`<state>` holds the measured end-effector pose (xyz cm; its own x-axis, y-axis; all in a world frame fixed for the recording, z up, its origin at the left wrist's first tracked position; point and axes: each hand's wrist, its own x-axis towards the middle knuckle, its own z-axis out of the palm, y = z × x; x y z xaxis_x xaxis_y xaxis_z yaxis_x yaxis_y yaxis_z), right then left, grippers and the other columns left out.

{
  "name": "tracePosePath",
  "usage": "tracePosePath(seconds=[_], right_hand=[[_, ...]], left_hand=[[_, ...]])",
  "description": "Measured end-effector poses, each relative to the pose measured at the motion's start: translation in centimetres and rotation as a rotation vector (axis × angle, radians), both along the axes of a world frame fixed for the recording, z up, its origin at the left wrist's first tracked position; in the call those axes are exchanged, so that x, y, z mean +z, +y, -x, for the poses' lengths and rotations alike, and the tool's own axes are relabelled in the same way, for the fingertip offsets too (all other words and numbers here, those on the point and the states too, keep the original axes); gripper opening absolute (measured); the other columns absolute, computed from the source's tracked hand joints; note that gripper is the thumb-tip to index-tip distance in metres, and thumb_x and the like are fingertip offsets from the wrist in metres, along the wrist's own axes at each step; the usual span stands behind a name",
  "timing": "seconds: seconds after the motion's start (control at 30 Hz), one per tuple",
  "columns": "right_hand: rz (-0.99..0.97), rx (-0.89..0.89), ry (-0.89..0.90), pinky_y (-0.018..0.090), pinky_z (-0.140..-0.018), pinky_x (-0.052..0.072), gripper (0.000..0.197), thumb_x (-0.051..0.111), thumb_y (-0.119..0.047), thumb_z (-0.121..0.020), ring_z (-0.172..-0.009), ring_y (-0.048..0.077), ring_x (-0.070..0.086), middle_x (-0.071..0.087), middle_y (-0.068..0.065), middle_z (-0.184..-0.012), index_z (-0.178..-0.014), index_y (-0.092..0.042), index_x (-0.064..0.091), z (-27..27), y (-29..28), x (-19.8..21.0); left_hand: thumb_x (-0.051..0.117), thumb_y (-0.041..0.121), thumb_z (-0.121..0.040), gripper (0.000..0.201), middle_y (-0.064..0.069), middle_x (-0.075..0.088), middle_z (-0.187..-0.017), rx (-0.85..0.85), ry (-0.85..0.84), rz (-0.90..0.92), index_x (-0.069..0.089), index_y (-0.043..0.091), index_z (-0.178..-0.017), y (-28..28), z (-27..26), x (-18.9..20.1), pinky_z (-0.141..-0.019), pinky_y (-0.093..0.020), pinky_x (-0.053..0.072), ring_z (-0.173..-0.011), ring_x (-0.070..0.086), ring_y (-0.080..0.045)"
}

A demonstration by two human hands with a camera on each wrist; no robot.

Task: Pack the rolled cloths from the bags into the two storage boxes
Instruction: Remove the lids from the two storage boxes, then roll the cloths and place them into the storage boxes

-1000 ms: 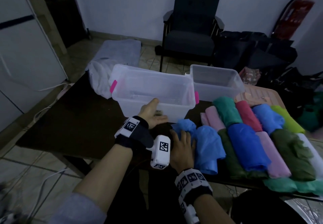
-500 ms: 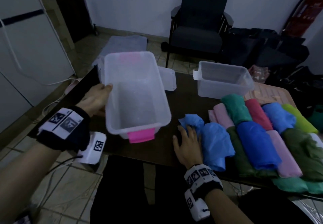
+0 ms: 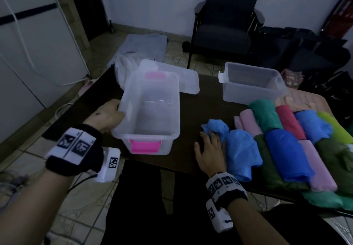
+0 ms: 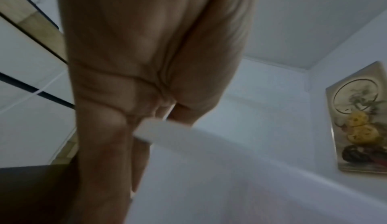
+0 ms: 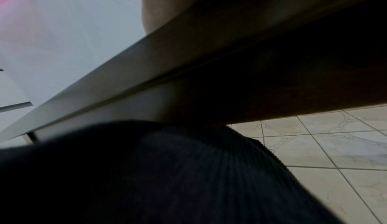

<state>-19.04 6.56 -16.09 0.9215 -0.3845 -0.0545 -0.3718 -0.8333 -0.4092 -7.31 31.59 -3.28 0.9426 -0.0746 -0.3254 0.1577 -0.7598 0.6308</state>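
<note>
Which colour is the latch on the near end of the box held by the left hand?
Bright pink latch; the head view shows it best.

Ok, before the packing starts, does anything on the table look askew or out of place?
The near box is tilted: the left hand grips its left rim, so it isn't sitting flat. Its lid lies loose behind it. The right hand rests flat beside a blue bag. Both boxes look empty; nothing looks spilled or damaged.

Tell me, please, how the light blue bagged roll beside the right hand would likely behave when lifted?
The light blue bagged roll probably sags, being soft cloth. Its crinkled plastic looks slippery, so a grip may slide. It seems light.
</note>
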Motion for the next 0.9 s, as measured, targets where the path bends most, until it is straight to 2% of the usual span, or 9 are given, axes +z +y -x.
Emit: tracePosePath(seconds=[0.03,0.1,0.33,0.47,0.53,0.63,0.73,0.8,0.9], right_hand=[[0.001,0.002,0.001,0.044,-0.117,-0.001,0.050,0.035,-0.044,-0.097,-0.146,0.022,0.004,0.015,0.003,-0.156,-0.144,-0.027,0.028,0.0,0.0,0.1],[0.010,0.004,-0.009,0.045,-0.117,0.000,0.050,0.035,-0.043,-0.097,-0.146,0.022,0.005,0.017,0.004,-0.156,-0.144,-0.025,0.030,0.0,0.1,0.0],[0.038,0.019,0.000,0.049,-0.118,0.001,0.050,0.035,-0.042,-0.098,-0.146,0.023,0.005,0.017,0.006,-0.156,-0.144,-0.023,0.029,-0.2,0.0,-0.4],[0.044,0.045,0.001,0.049,-0.118,0.001,0.050,0.034,-0.040,-0.098,-0.146,0.022,0.005,0.019,0.006,-0.155,-0.144,-0.020,0.029,-0.4,0.0,-0.4],[0.058,0.056,0.001,0.048,-0.118,0.001,0.050,0.033,-0.039,-0.099,-0.146,0.021,0.006,0.020,0.005,-0.155,-0.144,-0.019,0.029,-0.3,0.0,-0.4],[0.017,0.083,0.022,0.048,-0.117,0.001,0.046,0.033,-0.035,-0.099,-0.145,0.019,0.008,0.023,0.002,-0.154,-0.143,-0.020,0.030,-0.3,-0.2,0.3],[-0.029,0.150,-0.038,0.051,-0.116,0.014,0.038,0.038,-0.018,-0.097,-0.142,0.018,0.020,0.033,0.000,-0.149,-0.135,-0.022,0.043,-0.6,-0.6,2.0],[-0.034,0.158,-0.176,0.044,-0.112,0.024,0.035,0.042,-0.006,-0.091,-0.136,0.021,0.032,0.041,0.002,-0.144,-0.119,-0.018,0.059,-0.7,-0.9,3.6],[-0.014,-0.025,-0.458,0.038,-0.091,0.038,0.029,0.044,0.001,-0.080,-0.115,0.033,0.050,0.058,0.013,-0.120,-0.094,-0.007,0.068,-0.5,-2.1,5.9]], left_hand=[[0.043,0.011,-0.095,0.043,-0.018,0.049,-0.132,0.038,-0.053,-0.059,0.040,0.010,-0.138,0.0,0.1,-0.1,-0.085,-0.041,0.046,-0.114,0.050,-0.035],[0.039,0.010,-0.096,0.042,-0.018,0.048,-0.135,0.101,-0.126,-0.084,0.042,0.013,-0.138,-0.2,0.1,-0.3,-0.094,-0.038,0.041,-0.120,0.047,-0.036],[0.038,0.014,-0.097,0.042,-0.018,0.048,-0.134,0.260,-0.240,-0.129,0.043,0.024,-0.138,0.3,0.0,-1.0,-0.096,-0.047,0.041,-0.118,0.048,-0.039],[0.039,0.013,-0.097,0.044,-0.020,0.047,-0.135,0.280,-0.257,-0.151,0.041,0.024,-0.140,0.7,-0.2,-1.0,-0.095,-0.048,0.040,-0.119,0.048,-0.041],[0.039,0.013,-0.098,0.045,-0.021,0.044,-0.137,0.265,-0.280,-0.111,0.037,0.019,-0.142,0.7,0.0,-0.9,-0.098,-0.048,0.038,-0.121,0.045,-0.041],[0.045,0.015,-0.095,0.049,-0.023,0.037,-0.141,0.191,-0.499,-0.073,0.033,0.008,-0.142,0.0,1.3,-0.2,-0.103,-0.051,0.034,-0.127,0.038,-0.041],[0.048,0.015,-0.094,0.046,-0.013,0.041,-0.140,0.050,-0.715,0.059,0.039,0.012,-0.139,-3.1,4.6,1.6,-0.103,-0.043,0.037,-0.126,0.042,-0.029],[0.045,0.019,-0.095,0.041,0.000,0.049,-0.135,-0.092,-0.672,0.139,0.042,0.023,-0.136,-6.1,7.2,2.4,-0.099,-0.034,0.041,-0.120,0.049,-0.017],[0.045,0.022,-0.095,0.031,0.006,0.061,-0.120,-0.332,-0.518,0.181,0.053,0.028,-0.124,-10.9,9.8,0.5,-0.094,-0.032,0.047,-0.105,0.060,-0.013]])
